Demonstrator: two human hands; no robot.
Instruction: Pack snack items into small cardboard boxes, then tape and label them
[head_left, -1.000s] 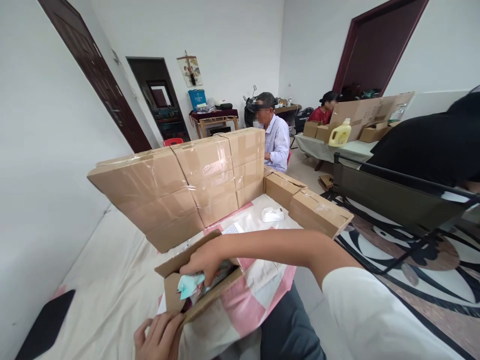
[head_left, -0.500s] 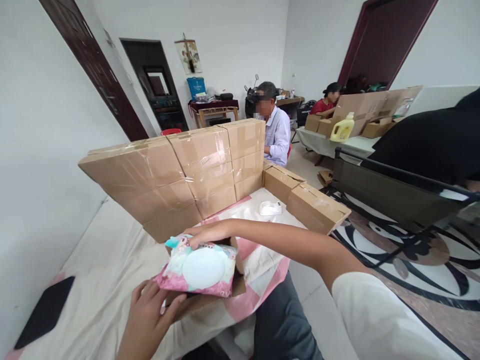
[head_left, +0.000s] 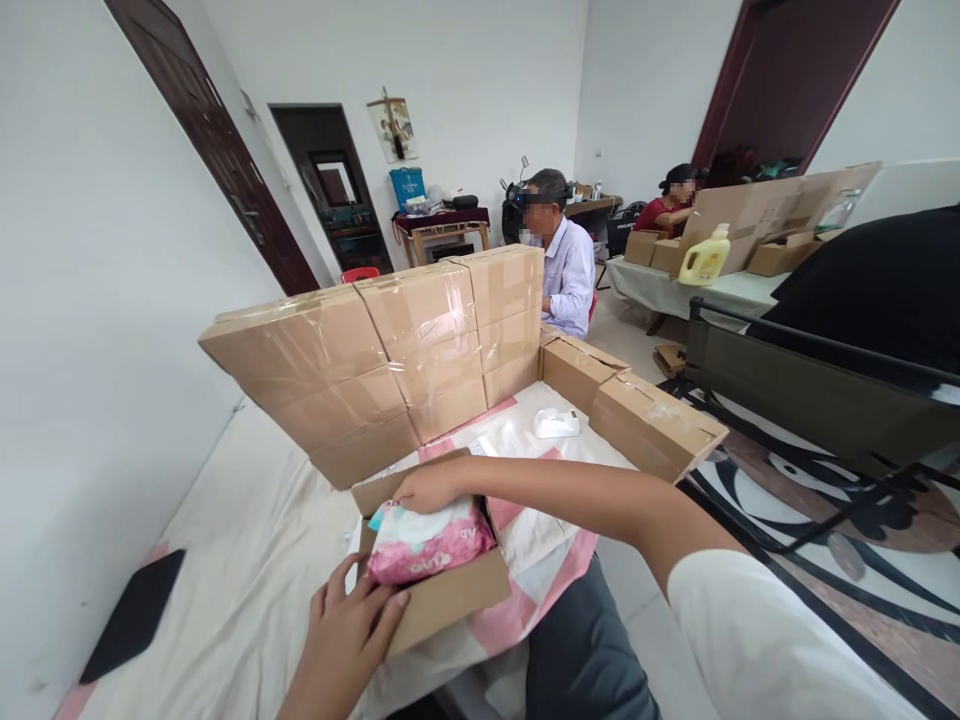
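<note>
An open cardboard box [head_left: 450, 605] stands at the near edge of the cloth-covered table. Tilted inside it is a soft pink, white and light-blue pack of wet wipes [head_left: 431, 550], its lower part hidden by the near flap. My right hand [head_left: 431, 487] grips the pack's upper far side from above; some fingertips are out of sight behind it. My left hand [head_left: 349, 620] holds the box at its near left corner, thumb along the near flap and fingers at the left side, close to the pack.
A taped wall of cardboard boxes [head_left: 397, 350] stands behind the box, with more boxes [head_left: 645, 410] at the right. A white tape dispenser [head_left: 556, 423] lies between. A black flat object [head_left: 135, 610] is at left. Other people sit beyond, one in a light shirt [head_left: 571, 270].
The pack of wet wipes has gone down into the box and tilted, so its white lid no longer shows. My right hand moved with it; my left hand shifted along the box corner.
</note>
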